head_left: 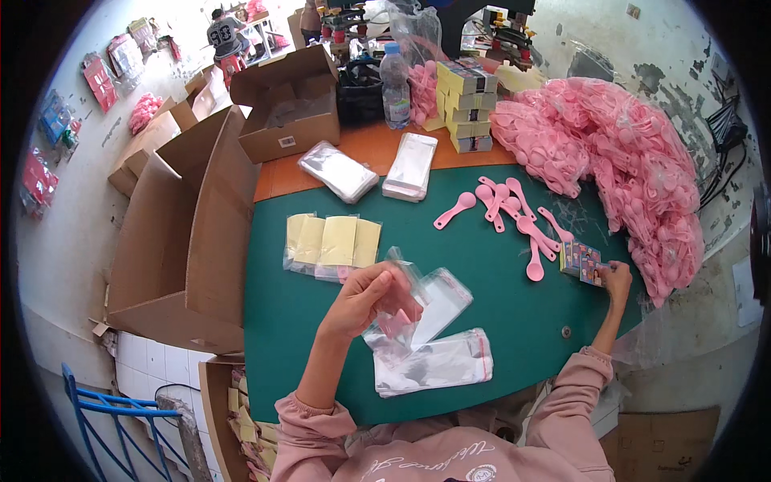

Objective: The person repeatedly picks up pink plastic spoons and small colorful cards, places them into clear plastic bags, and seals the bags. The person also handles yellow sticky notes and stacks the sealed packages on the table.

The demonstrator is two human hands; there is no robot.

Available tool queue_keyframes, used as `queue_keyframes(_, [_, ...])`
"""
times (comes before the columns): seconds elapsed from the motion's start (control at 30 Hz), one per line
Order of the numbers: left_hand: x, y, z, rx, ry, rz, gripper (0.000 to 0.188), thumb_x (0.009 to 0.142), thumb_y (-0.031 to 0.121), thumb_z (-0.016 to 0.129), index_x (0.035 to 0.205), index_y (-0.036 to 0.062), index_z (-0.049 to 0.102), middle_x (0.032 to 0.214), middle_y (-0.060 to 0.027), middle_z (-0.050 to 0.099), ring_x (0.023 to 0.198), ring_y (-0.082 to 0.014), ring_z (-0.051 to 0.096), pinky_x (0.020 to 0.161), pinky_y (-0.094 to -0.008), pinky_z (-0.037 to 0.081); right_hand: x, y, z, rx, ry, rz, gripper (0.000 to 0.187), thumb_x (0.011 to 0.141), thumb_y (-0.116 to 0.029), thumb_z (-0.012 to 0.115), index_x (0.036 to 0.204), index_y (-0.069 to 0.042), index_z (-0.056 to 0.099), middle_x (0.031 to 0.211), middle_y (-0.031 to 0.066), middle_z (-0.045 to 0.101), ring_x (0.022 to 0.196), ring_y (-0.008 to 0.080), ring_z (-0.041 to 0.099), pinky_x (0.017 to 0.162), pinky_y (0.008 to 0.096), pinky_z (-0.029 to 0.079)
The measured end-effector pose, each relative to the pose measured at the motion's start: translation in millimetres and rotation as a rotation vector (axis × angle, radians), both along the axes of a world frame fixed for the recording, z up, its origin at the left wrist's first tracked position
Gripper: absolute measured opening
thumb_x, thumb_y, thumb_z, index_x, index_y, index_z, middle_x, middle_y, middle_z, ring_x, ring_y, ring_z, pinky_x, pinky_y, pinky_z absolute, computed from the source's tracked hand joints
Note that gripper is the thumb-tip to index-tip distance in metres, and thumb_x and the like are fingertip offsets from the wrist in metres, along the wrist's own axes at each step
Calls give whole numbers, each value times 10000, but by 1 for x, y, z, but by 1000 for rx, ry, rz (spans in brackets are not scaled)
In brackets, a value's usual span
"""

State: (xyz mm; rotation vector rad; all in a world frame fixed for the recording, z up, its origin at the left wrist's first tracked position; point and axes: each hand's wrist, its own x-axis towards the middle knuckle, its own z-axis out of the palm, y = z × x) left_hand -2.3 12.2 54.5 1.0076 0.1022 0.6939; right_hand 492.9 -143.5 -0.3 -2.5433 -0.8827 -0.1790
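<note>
My left hand [360,304] is closed on a clear plastic bag [408,277], held up over the middle of the green table. A pink piece, perhaps part of a spoon, shows low in the bag. Off to the right, my right hand [617,281] has its fingers closed at the edge of a small stack of colourful printed cards [580,262]. Loose pink plastic spoons [533,265] lie beyond that stack. Below the left hand are flat clear bags [434,363]. Several bags with pale yellow cards [338,241] overlap left of centre.
Two bundles of clear bags [410,165] lie toward the back, near a water bottle [395,88] and a tall pile of card stacks [467,104]. Bagged pink spoons [618,153] heap along the right. Open cardboard boxes [215,233] stand against the left edge. A person [226,38] sits far back.
</note>
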Motion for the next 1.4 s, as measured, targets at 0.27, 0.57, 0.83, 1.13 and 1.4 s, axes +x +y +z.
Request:
queue_keyframes(0.27, [15,-2,11,18,509,33,291,949,246,382,962,10,552,889,-131,642,789,-129,620,675,-210,492,-84,18,72,294,-40,96,154,765,-130,616,851,-12,566,753,137,617,693,235,615,638,364,470])
queue_keyframes(0.57, [32,-11,-3,248,592,50,296,935,255,430,960,0,578,783,-9,587,716,-54,537,631,-197,434,-258,62,88,576,697,861,155,823,-112,606,874,-26,488,654,24,552,511,36,495,394,194,414])
queue_keyframes(0.83, [32,-13,-15,261,652,67,273,924,229,463,943,-15,583,721,49,516,634,-33,407,567,-186,369,-257,61,99,207,669,1091,168,802,-97,624,842,-8,487,606,38,532,471,55,476,410,218,362])
queue_keyframes(1.13, [31,-13,-3,521,786,82,329,900,213,502,1178,38,517,686,-3,590,581,-47,398,533,-232,387,-260,79,87,6,611,1413,194,772,-157,633,848,-4,540,675,122,540,603,246,540,547,334,421])
queue_keyframes(1.4, [21,-12,-15,747,953,168,534,860,235,558,1329,118,331,721,-84,630,660,-122,571,630,-297,452,-260,91,62,11,759,1229,210,695,-143,693,764,-1,554,608,41,521,563,121,495,522,285,400])
